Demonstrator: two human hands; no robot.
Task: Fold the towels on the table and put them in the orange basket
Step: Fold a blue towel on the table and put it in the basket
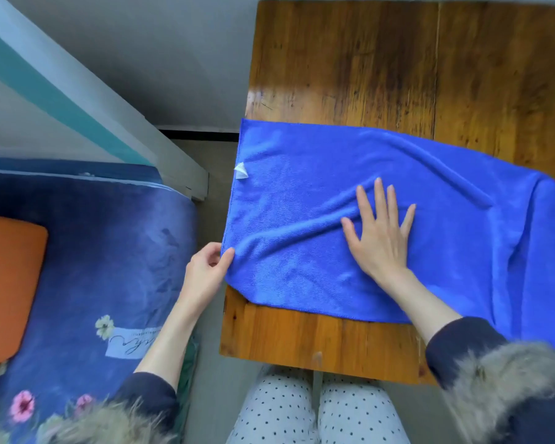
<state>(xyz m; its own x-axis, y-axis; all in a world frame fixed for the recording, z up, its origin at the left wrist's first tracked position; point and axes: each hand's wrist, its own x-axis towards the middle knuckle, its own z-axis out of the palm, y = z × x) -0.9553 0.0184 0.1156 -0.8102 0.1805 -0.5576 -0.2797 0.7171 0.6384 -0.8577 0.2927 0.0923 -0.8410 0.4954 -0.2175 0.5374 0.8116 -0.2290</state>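
Left hand (pixel 205 270) pinches towel (pixel 302 193) corner; right hand (pixel 378 232) flat.

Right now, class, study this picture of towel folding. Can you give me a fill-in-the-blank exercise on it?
1. The towel on the wooden table is ____ in colour.
2. The ____ hand presses flat on the towel.
3. The left hand pinches the towel's near-left ____.
4. A small ____ label shows at the towel's left edge.

Missing words: blue; right; corner; white
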